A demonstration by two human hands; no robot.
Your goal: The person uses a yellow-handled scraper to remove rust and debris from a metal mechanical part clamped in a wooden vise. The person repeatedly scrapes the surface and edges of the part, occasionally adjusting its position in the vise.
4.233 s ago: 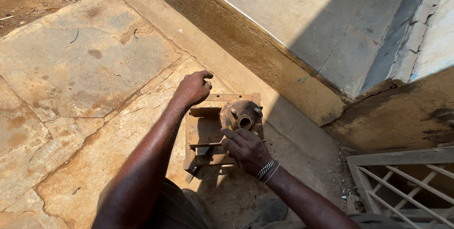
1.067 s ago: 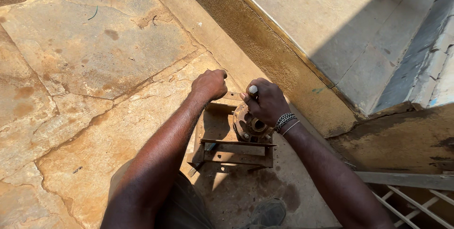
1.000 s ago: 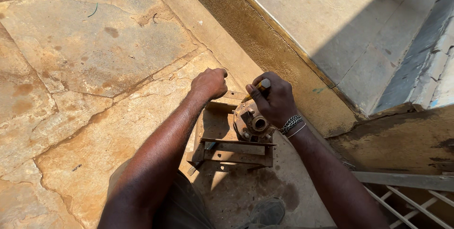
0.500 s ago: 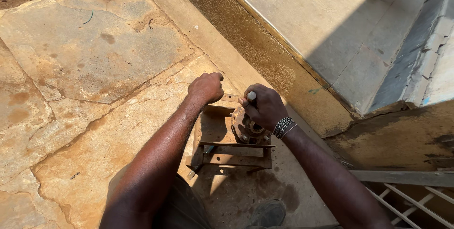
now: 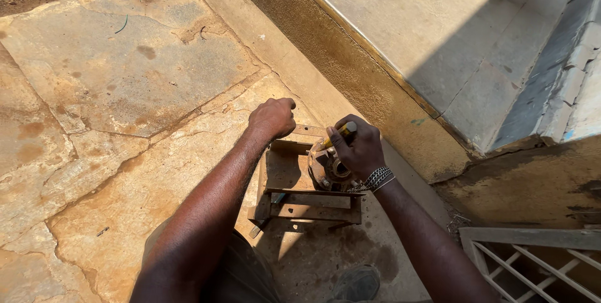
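Right hand (image 5: 358, 148) is gripping a yellow-handled tool (image 5: 339, 133), again tipping it down into the rusty hub (image 5: 325, 170) on the frame (image 5: 311, 200). Left hand (image 5: 273, 117), fisted, is bracing the frame's far corner as before.

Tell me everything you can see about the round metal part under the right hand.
The round metal part is a rusty brown hub-like piece with a hollow centre, seated upright on a rusty metal frame on the stone floor. The right hand partly covers it and holds a yellow-handled tool over it. The left hand grips the frame's far edge.
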